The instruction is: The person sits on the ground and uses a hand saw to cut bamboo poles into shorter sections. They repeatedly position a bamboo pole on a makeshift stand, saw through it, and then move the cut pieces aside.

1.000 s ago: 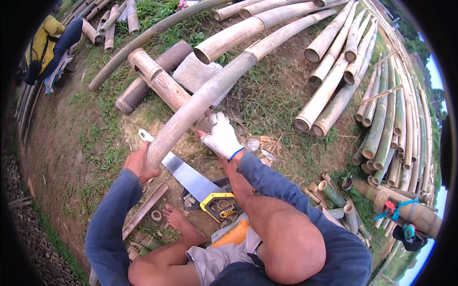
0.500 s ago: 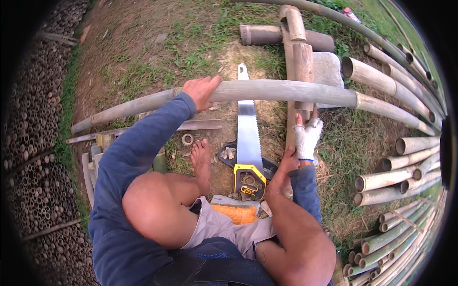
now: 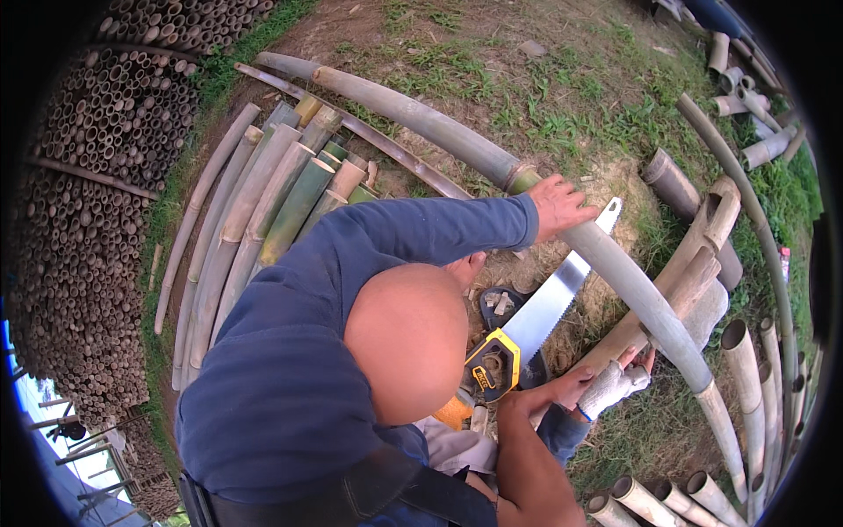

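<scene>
A long grey-green bamboo pole (image 3: pixel 421 119) runs across in front of me, from upper left to lower right. My left hand (image 3: pixel 562 207) is closed over its top, just beside a ring-shaped node. Under the pole lies a handsaw (image 3: pixel 546 303), its yellow-and-black handle near my feet and its blade pointing away. My right hand (image 3: pixel 612 386), in a white fingerless glove, is low on the near side of the pole. Its bare fingertips are spread at the lower end of a short bamboo block (image 3: pixel 692 285), which rests against a thicker bamboo support (image 3: pixel 654 312). Between those fingers nothing shows clearly.
Cut bamboo lengths (image 3: pixel 250 206) lie to the left, past my arm. Large stacks of bamboo (image 3: pixel 105 123) fill the far left. More poles (image 3: pixel 745 369) lie at the right. A pale stone block (image 3: pixel 705 314) sits by the support. Wood chips rest in a black object (image 3: pixel 499 303) beside the saw.
My view has turned to the left, so the pole and saw now slant, and more stacked bamboo shows. Both hands keep about the same places on the pole and by the block.
</scene>
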Motion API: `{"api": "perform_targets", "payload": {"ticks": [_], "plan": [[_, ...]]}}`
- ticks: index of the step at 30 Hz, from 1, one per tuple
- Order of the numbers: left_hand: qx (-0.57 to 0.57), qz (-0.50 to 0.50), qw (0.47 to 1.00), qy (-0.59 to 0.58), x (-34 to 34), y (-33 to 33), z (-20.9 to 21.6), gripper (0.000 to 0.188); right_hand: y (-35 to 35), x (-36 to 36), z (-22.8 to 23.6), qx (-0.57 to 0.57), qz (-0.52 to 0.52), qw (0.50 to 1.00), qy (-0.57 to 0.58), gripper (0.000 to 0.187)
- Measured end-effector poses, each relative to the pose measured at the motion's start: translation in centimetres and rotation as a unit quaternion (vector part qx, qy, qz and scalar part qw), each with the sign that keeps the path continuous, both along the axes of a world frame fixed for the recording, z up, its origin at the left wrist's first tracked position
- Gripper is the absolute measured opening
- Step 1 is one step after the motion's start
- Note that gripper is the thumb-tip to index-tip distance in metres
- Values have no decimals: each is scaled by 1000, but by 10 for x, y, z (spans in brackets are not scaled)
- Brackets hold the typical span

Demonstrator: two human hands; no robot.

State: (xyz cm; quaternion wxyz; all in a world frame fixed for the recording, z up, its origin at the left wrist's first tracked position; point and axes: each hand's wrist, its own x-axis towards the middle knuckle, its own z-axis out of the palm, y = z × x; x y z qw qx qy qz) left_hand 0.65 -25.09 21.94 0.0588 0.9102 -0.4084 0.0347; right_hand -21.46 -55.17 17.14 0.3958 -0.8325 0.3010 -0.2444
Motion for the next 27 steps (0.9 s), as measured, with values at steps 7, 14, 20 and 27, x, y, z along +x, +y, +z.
{"api": "perform_targets", "payload": {"ticks": [7,14,20,27], "plan": [[-305,84,945,-83,-28,59,-1,61,31,11,37,-66,144,987,-13,53],[-414,723,550,-66,-19,180,-93,73,54,14,50,-42,254,966,-15,51],[-567,739,288,221,16,276,-158,85,72,7,40,50,344,938,11,50],[-744,566,210,286,37,271,-153,58,84,12,41,5,390,920,45,49]]}}
